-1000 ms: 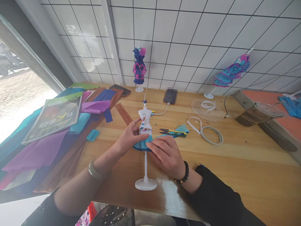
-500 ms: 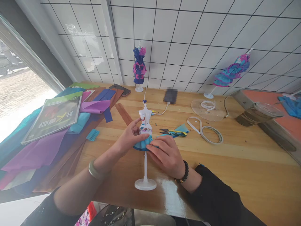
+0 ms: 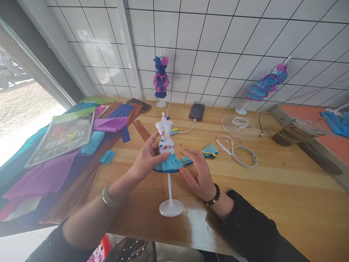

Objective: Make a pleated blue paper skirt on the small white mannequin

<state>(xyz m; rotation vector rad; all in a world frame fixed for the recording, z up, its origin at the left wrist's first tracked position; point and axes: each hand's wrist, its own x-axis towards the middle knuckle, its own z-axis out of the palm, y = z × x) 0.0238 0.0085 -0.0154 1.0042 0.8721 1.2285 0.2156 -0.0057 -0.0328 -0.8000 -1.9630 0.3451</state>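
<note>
My left grip (image 3: 148, 155) is holding the white dress form (image 3: 165, 140) at its waist, thumb pressing the blue skirt (image 3: 170, 165); my right grip (image 3: 199, 174) is hovering, fingers parted, beside its hem. I'm judging the form light, the skirt soft, easily creased, best pinched at its top.

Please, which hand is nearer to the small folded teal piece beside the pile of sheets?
Left. The left hand, holding the white mannequin, is to the right of the teal piece; the right hand is farther right, past the mannequin.

Wooden table (image 3: 272, 196), tape roll (image 3: 255, 159), teal paper (image 3: 107, 157)
</note>
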